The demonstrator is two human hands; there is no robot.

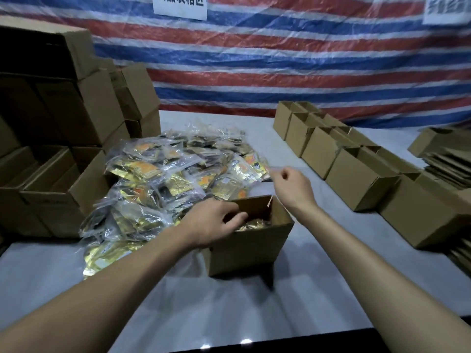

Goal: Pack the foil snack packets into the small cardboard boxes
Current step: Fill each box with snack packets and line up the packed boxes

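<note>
Beneath the left grip, whose fingers curl down into the open small cardboard box onto the gold foil snack packets inside (clasping or only tucking, I cannot tell), the goods look light, crinkly and slick, best pinched by a flat sealed edge. Just beyond it the right grip hangs, thumb pressed to forefinger on something I can't make out, beside the loose heap on the desk. Farther out, packet print is too blurred to read, and the white wall sign shows Chinese characters cropped at the top.

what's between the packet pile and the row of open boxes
Bare tabletop in the head view, with the right hand hovering over its near end.
</note>
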